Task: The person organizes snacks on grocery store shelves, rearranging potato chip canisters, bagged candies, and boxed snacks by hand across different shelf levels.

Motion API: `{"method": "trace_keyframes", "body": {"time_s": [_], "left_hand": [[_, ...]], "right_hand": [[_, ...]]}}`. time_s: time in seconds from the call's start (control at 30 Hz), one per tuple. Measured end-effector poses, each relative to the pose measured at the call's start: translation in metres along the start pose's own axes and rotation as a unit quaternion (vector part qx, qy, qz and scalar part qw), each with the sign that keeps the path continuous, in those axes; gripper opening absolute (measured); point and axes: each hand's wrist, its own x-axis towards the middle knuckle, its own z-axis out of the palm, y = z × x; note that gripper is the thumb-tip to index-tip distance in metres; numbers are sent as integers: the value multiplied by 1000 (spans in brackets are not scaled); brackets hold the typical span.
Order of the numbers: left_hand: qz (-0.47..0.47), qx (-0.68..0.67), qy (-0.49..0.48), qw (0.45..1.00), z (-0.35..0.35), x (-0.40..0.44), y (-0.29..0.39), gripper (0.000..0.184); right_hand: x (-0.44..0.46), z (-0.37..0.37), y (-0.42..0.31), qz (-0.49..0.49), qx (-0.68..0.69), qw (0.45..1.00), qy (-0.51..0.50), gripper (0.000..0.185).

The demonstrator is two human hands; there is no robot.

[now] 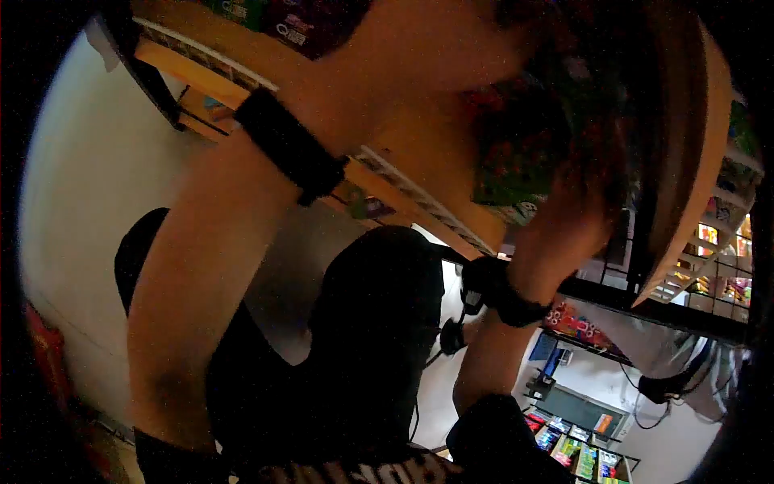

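My left hand (443,48) reaches across the upper middle, over a brown wooden shelf (427,153), with a black band (290,145) on the wrist. Its fingers fade into shadow. Near the right side, my right hand (568,226) is raised beside dark green and red packets (512,181) on the shelf; a black watch (504,294) is on that wrist. Blur and darkness hide its fingertips, so whether it holds a packet cannot be made out. More dark packets (302,28) lie at the top edge.
A price rail (427,198) runs along the shelf edge. My black-clad knees (379,298) are below, over a pale floor (97,210). At the right are a curved board edge (697,177) and a black wire rack (709,302). Stocked shelves (580,452) stand at the lower right.
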Motion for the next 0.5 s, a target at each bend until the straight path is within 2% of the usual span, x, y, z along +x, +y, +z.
{"method": "trace_keyframes", "body": {"time_s": [0.13,0.17,0.2,0.23,0.3,0.33,0.37,0.4,0.43,0.5], "left_hand": [[-8,-10,-2,1000,-2,-2,-6,38],[-9,-16,-5,1000,16,5,11,38],[-11,-19,-8,1000,16,6,13,38],[-12,-23,-7,1000,19,5,15,39],[-14,-28,-7,999,22,9,18,39],[-15,-30,-8,999,23,9,20,39],[-17,-32,-8,999,24,9,21,39],[-19,-36,-7,999,26,10,23,40],[-19,-39,-6,999,28,10,24,40],[-25,-47,-4,999,31,9,30,40]], "right_hand": [[2,-6,-16,-66,-65,996,13,29],[7,-10,18,-15,72,997,3,30],[9,-9,19,35,210,977,-4,32],[12,-5,19,83,343,936,-9,33],[26,5,25,170,588,790,-13,36],[36,9,26,171,588,791,-11,36],[50,12,26,63,361,929,-47,38],[62,15,28,-50,103,990,-80,39],[71,16,33,-48,102,991,-78,39],[80,15,42,-85,-60,987,-122,38]]}}
